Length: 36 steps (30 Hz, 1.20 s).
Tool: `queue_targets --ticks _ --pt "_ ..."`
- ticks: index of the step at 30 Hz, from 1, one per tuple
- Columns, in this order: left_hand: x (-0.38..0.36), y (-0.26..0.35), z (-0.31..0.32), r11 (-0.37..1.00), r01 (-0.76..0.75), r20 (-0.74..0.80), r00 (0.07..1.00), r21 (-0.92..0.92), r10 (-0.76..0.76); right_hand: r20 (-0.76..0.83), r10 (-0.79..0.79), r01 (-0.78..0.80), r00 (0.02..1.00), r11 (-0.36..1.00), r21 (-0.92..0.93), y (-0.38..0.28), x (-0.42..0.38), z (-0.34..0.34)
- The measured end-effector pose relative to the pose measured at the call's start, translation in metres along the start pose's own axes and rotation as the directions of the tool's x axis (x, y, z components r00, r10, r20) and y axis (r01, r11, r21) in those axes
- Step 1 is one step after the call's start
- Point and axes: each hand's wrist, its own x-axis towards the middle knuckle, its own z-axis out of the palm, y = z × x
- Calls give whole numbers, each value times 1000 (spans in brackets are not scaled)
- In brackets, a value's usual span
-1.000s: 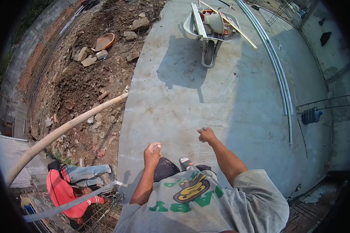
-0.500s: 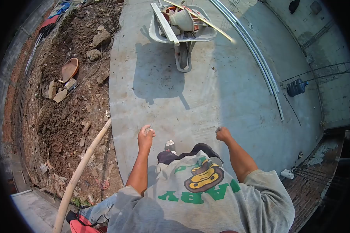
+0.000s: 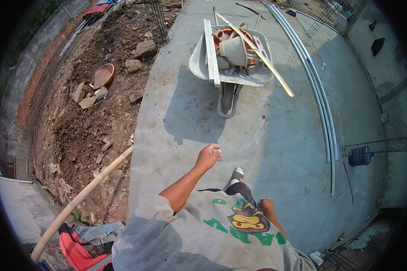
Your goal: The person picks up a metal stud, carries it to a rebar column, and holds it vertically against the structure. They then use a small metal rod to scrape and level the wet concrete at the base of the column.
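Observation:
My left hand (image 3: 208, 156) is stretched forward over the concrete floor (image 3: 158, 167), its fingers curled in; whether something small is inside cannot be made out. Close to my right thigh hangs my right hand (image 3: 265, 205), closed, with its inner side hidden. Ahead stands a grey wheelbarrow (image 3: 253, 80), its wheel toward me. It bears a dirty white bucket (image 3: 233, 51), orange-red containers and white boards (image 3: 211, 54). A long thin wooden strip (image 3: 276, 74) lies across its right side and sticks out. Neither hand touches the wheelbarrow.
Long metal profiles (image 3: 319, 90) lie on the right, near a blue water bottle (image 3: 360, 156). To the left are dug soil (image 3: 83, 135), rubble and an orange basin (image 3: 104, 76). A wooden pole (image 3: 83, 194) slants at lower left, beside red cloth (image 3: 79, 250) and jeans.
The wheelbarrow appears nearer and lower in view. My left hand has swung forward and to the right; my right hand has dropped back beside my thigh. A foot shows farther forward.

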Motion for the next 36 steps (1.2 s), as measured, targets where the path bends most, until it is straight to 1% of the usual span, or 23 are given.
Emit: queue_targets --ticks 1,3,5,6,7,9,11,14,17,19,21,22,23,24,26,27,28,30,31,33,34,35,36 --pt "0 -6 28 999 42 44 998 -12 -42 39 -7 9 999 999 -46 -12 17 -17" --pt "-5 21 78 998 60 114 992 13 -61 98 -19 30 995 994 -105 -39 56 -63" --pt "15 45 112 1000 -9 253 968 -6 10 79 -92 101 993 987 -123 -105 65 -94" --pt "17 54 131 999 -23 316 948 -36 33 46 -152 156 987 983 -101 -136 71 -107" --pt "26 74 140 996 -82 317 946 24 71 15 -215 215 977 973 -83 -169 78 -116" --pt "52 103 153 992 -103 262 962 76 80 36 -301 300 953 954 25 -234 90 -128" --pt "84 117 162 984 -119 204 975 131 91 44 -400 392 916 912 121 -291 91 -125" --pt "123 138 177 998 -60 168 984 -9 61 125 -475 440 871 868 229 -358 74 -108" --pt "161 149 198 1000 -7 213 977 -28 13 252 -470 436 846 882 180 -398 77 -100" --pt "184 161 218 997 25 272 962 -78 -3 264 -445 456 856 889 20 -412 107 -109" --pt "213 176 243 986 66 338 941 -155 -9 232 -414 450 880 884 -131 -420 146 -132" --pt "225 184 259 972 101 378 926 -212 -14 192 -388 423 902 882 -206 -413 169 -153" --pt "247 197 276 953 128 420 907 -274 -1 134 -374 396 918 886 -242 -403 195 -178" --pt "279 216 294 958 85 413 910 -274 37 71 -326 329 943 872 -363 -385 230 -209" --pt "307 237 332 963 77 427 903 -259 43 -9 -38 31 999 907 -420 -368 229 -275" --pt "328 257 347 947 94 450 891 -306 57 -30 87 -92 996 897 -432 -379 241 -304" --pt "355 277 364 955 26 431 896 -295 109 -56 85 -100 995 925 -366 -396 249 -330" --pt "395 308 390 967 -73 409 896 -245 171 -98 129 -148 987 963 -225 -400 244 -370" --pt "410 324 394 964 -136 379 900 -227 216 -146 119 -145 982 973 -182 -407 242 -372" --pt "447 364 406 936 -287 293 894 -205 338 -252 65 -97 965 988 -116 -453 249 -381" --pt "467 378 409 954 -274 281 912 -126 299 -253 37 -70 967 990 -123 -474 260 -384" --pt "485 386 409 966 -254 264 930 -48 257 -179 -8 -30 984 978 -205 -496 277 -378" --pt "504 390 410 976 -210 235 947 -59 218 -89 -56 26 994 951 -307 -519 297 -373"
